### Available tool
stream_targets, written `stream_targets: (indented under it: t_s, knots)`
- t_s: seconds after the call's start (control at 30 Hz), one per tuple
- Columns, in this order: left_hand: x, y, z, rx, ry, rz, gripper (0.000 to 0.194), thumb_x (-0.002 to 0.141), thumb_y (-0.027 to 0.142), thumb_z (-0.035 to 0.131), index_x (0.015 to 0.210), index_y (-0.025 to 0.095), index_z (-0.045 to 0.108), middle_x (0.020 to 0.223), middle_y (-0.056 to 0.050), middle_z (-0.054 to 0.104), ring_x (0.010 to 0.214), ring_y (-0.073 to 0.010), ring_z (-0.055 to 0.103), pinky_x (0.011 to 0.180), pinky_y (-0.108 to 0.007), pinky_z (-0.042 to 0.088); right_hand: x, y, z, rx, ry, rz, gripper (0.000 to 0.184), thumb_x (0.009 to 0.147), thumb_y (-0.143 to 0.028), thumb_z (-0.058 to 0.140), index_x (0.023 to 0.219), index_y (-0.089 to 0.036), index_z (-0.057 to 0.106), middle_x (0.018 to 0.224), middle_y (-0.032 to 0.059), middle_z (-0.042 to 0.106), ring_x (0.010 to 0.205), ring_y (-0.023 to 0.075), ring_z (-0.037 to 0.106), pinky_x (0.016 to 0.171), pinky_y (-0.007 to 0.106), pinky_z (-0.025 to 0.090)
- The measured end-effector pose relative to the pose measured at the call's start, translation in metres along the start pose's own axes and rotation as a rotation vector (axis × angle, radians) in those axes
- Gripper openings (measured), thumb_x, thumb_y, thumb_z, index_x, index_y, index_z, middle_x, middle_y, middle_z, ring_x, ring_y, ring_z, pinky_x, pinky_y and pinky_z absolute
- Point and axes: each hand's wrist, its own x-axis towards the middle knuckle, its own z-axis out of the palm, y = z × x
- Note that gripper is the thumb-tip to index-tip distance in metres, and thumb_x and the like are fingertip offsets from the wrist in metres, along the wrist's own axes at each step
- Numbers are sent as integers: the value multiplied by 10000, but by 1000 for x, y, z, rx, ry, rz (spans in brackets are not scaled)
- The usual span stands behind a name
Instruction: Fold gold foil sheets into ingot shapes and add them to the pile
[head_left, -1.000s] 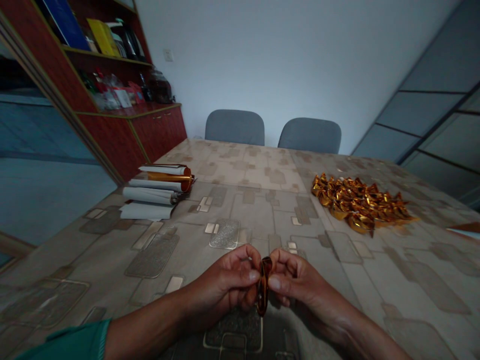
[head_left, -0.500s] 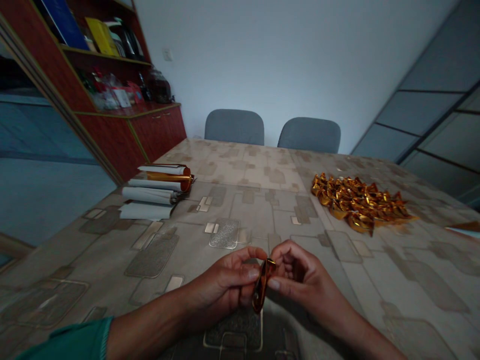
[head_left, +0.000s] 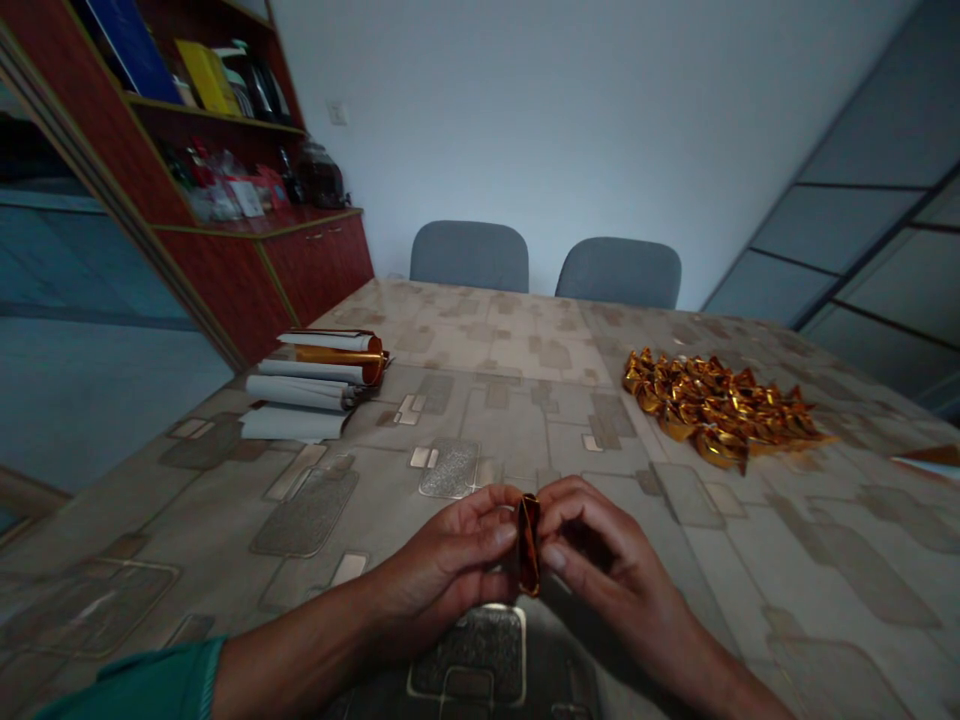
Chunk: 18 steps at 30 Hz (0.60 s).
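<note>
In the head view, the left hand (head_left: 461,560) pinched the foil (head_left: 529,545) between thumb and fingers, and the right hand (head_left: 600,545) held its other side with bent fingers, thumb near it; the foil stood upright between both hands, above the table (head_left: 510,420), with gold pieces (head_left: 720,405) farther off to the right and sheets (head_left: 307,385) to the left
</note>
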Motion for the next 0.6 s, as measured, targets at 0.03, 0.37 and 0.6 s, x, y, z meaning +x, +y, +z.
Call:
stream_targets:
  t_s: [0.03, 0.37, 0.6]
  knots:
    - [0, 0, 0, 5, 9, 3, 360, 791, 231, 835, 1075, 155, 627, 1020, -62, 643, 883, -150, 657, 788, -271, 528, 0, 0, 0, -9, 12, -2, 79, 946, -293, 617, 893, -237, 638, 941, 45, 620, 866, 196, 589, 723, 330, 460]
    - [0, -5, 0, 141, 112, 122, 352, 739, 276, 878, 936, 192, 598, 950, -4, 663, 804, -136, 677, 746, -273, 549, -5, -3, 1, -19, -6, 10, 160, 942, -365, 590, 1004, -228, 644, 872, 30, 630, 760, 178, 598, 679, 303, 476]
    - [1, -7, -1, 124, 146, 149, 352, 731, 264, 881, 931, 195, 600, 950, -7, 667, 865, -164, 697, 797, -296, 554, -8, -3, 4, -256, -17, -140, 182, 918, -179, 591, 1085, -250, 598, 978, 39, 674, 850, 183, 645, 737, 291, 516]
